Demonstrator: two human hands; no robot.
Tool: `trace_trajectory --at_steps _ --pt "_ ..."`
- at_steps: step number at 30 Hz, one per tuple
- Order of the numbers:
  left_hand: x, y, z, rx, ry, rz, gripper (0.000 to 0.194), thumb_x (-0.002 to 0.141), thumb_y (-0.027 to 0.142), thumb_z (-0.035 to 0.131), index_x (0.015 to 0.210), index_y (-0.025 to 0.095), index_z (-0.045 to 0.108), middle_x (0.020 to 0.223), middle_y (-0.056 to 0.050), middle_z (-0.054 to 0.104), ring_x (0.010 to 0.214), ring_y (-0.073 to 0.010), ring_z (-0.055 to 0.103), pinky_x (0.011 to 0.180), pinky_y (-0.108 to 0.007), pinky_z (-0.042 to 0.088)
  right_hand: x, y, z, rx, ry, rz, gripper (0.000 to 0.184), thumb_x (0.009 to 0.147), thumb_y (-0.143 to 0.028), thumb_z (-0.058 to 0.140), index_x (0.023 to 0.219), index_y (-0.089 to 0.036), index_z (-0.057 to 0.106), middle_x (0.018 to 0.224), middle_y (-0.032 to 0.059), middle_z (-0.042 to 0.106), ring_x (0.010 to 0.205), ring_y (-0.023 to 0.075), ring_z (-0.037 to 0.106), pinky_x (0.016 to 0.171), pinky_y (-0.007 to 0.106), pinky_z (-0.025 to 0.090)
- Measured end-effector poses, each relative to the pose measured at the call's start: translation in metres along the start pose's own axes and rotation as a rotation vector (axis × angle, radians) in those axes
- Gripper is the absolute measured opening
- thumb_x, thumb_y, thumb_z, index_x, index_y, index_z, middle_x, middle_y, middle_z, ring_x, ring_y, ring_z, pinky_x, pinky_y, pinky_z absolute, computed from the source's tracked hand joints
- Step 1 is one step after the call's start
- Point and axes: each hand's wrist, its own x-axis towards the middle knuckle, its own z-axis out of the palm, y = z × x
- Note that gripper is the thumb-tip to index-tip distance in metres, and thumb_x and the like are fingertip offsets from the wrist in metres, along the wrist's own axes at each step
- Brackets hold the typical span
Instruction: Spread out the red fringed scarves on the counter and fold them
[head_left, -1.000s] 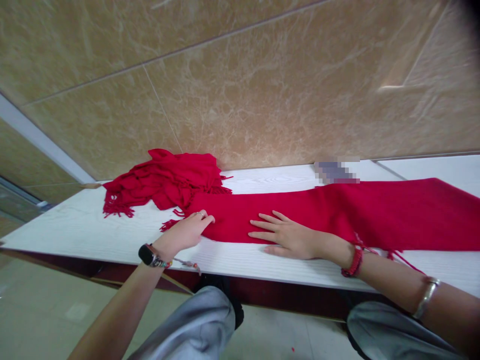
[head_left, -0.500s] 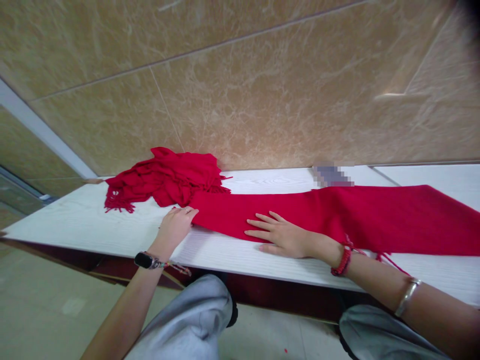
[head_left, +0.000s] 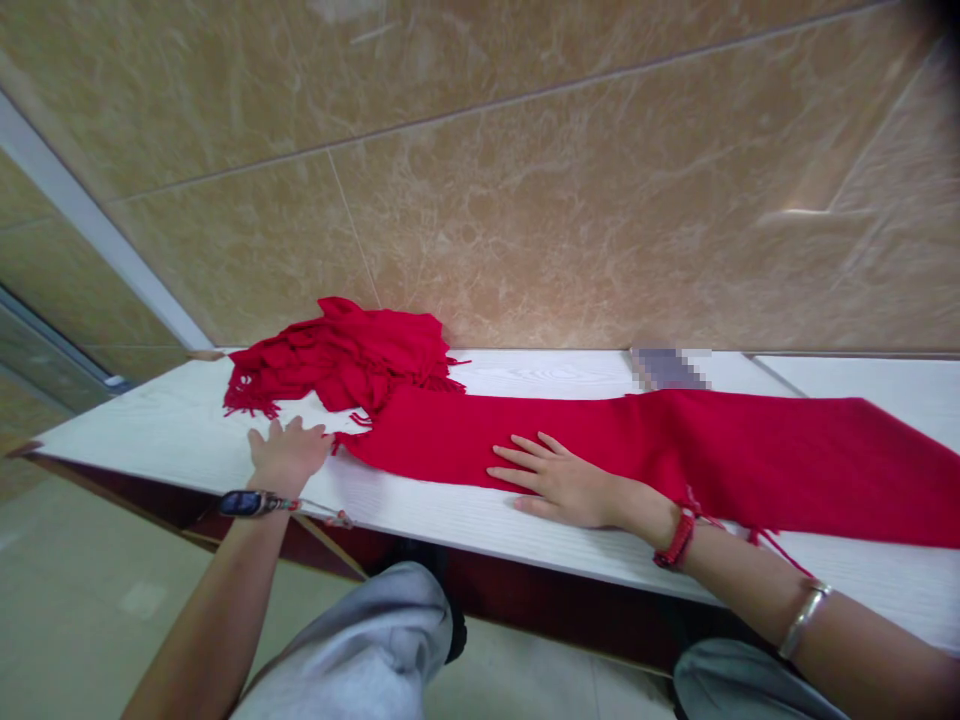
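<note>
A red fringed scarf (head_left: 442, 435) lies lengthwise along the white tabletop (head_left: 187, 425), its long part folded and mostly flat. My right hand (head_left: 574, 485) rests on the scarf near its front edge, palm down and fingers spread. At the scarf's left end, my left hand (head_left: 289, 450) is on the tabletop with its fingers apart and foreshortened. The scarf's fringed corner reaches the side of this hand by the thumb. Behind that end is a crumpled heap of red fringed cloth (head_left: 345, 350); whether it joins the flat part is hard to tell.
A blurred-out dark flat object (head_left: 670, 368) lies at the back edge, against the tan marble-patterned wall (head_left: 525, 220). Dark red open compartments (head_left: 555, 595) show beneath the tabletop. My knees (head_left: 375, 630) are close to the front edge.
My left hand has moved left from the scarf's end, its fingers now apart, and the fringed corner there has come into sight. My right hand stays spread on the scarf. The view has shifted slightly.
</note>
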Motion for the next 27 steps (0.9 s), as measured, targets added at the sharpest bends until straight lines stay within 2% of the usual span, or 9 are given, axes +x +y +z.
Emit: trace_trajectory --at_steps 3,5,8,11,13,16,21,24,27 --pt "0.002 -0.003 -0.014 -0.004 0.11 -0.094 0.04 0.086 0.035 0.035 0.103 0.009 0.06 0.114 -0.022 0.054 0.108 -0.0432 0.044 0.081 -0.059 0.033 -0.001 0.0 0.0 -0.011 -0.008 -0.005 0.051 0.09 -0.049 0.025 0.137 -0.029 0.028 0.144 0.0055 0.024 0.131 0.031 0.014 0.101 0.058 0.013" --pt "0.005 0.003 -0.024 -0.026 0.142 -0.089 0.037 0.085 0.032 0.037 0.1 0.007 0.06 0.105 -0.025 0.057 0.1 -0.0417 0.051 0.075 -0.056 0.038 -0.001 0.0 0.0 -0.017 -0.007 -0.006 0.051 0.09 -0.049 0.025 0.137 -0.029 0.028 0.144 0.0056 0.024 0.131 0.0311 0.014 0.101 0.058 0.013" --pt "0.007 0.034 -0.036 -0.085 0.13 0.116 0.033 0.086 0.029 0.037 0.102 0.011 0.06 0.105 -0.019 0.059 0.099 -0.0316 0.055 0.08 -0.045 0.042 0.0 0.001 0.001 -0.025 0.007 -0.009 0.051 0.09 -0.049 0.026 0.136 -0.029 0.029 0.144 0.0054 0.025 0.131 0.0307 0.014 0.102 0.058 0.013" --pt "-0.001 0.085 -0.034 -0.162 0.11 0.406 0.036 0.087 0.032 0.039 0.117 0.019 0.053 0.125 -0.008 0.051 0.117 -0.0193 0.043 0.096 -0.029 0.034 0.0 0.001 0.001 -0.036 0.008 -0.01 0.05 0.09 -0.049 0.026 0.136 -0.029 0.03 0.144 0.005 0.026 0.132 0.0299 0.014 0.102 0.057 0.013" --pt "-0.013 0.118 -0.024 -0.259 0.094 0.613 0.044 0.089 0.036 0.034 0.127 0.016 0.044 0.137 -0.011 0.038 0.126 -0.0221 0.031 0.1 -0.035 0.029 -0.001 -0.001 -0.001 -0.045 0.008 0.006 0.051 0.09 -0.049 0.026 0.136 -0.028 0.029 0.144 0.0056 0.025 0.132 0.0293 0.014 0.102 0.056 0.012" --pt "-0.032 0.147 -0.003 -0.314 -0.012 0.653 0.053 0.088 0.046 0.031 0.136 0.023 0.029 0.145 -0.011 0.021 0.131 -0.0285 0.02 0.099 -0.047 0.028 -0.004 -0.007 -0.003 -0.059 0.025 0.085 0.057 0.089 -0.053 0.025 0.138 -0.024 0.026 0.144 0.0084 0.023 0.132 0.0301 0.013 0.102 0.057 0.011" --pt "-0.031 0.149 0.024 -0.313 0.04 0.632 0.052 0.088 0.043 0.029 0.137 0.023 0.029 0.145 -0.009 0.023 0.132 -0.027 0.017 0.102 -0.047 0.021 -0.015 -0.014 -0.01 -0.065 0.007 0.172 0.056 0.091 -0.049 0.023 0.139 -0.02 0.023 0.145 0.0082 0.02 0.132 0.0286 0.014 0.103 0.056 0.014" --pt "-0.026 0.146 0.026 -0.319 0.035 0.626 0.05 0.088 0.041 0.03 0.136 0.026 0.03 0.145 -0.007 0.022 0.132 -0.0277 0.019 0.102 -0.049 0.021 -0.033 -0.005 -0.026 -0.053 -0.057 0.196 0.058 0.09 -0.05 0.026 0.138 -0.018 0.024 0.144 0.0076 0.023 0.131 0.0285 0.017 0.103 0.056 0.016" --pt "-0.03 0.149 0.02 -0.321 -0.001 0.559 0.048 0.088 0.039 0.029 0.135 0.03 0.032 0.144 -0.007 0.024 0.13 -0.0323 0.021 0.098 -0.056 0.024 -0.062 0.012 -0.05 -0.124 -0.016 0.29 0.059 0.086 -0.046 0.039 0.137 -0.018 0.028 0.143 0.0089 0.026 0.131 0.0285 0.02 0.102 0.058 0.014"
